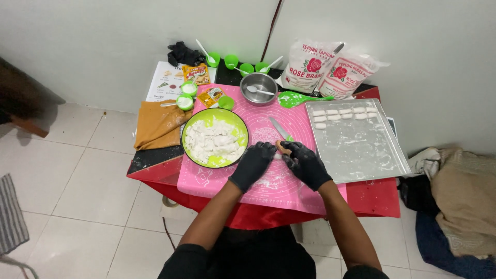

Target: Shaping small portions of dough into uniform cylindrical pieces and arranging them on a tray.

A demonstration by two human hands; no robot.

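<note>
Both hands wear black gloves and meet over the middle of a pink mat [289,121] spread on a small table. The left hand [253,164] lies with its fingers curled toward the right hand, its fingertips just beside a small pale piece of dough [282,148]; whether it actually grips the piece I cannot tell. The right hand [305,163] closes around that piece from the 3 o'clock side, thumb and fingers pinched narrow on it. At 10 o'clock from the hands stands a green bowl [206,117] with a dark rim, filled with white dough chunks [214,140]. At 12 o'clock, just beyond the dough piece, a knife [279,127] lies slanted on the mat, and farther out sits a metal bowl [259,87] with a white spoon in it. At 2 o'clock a metal tray [361,150] dusted with flour holds short white dough pieces [343,112] lined up along its far edge. Behind the tray, at 1 o'clock, two flour bags [330,70] lean on the wall. A brown cloth [157,126] lies at 9 o'clock beside the green bowl, with small green cups [238,63] near the wall.
</note>
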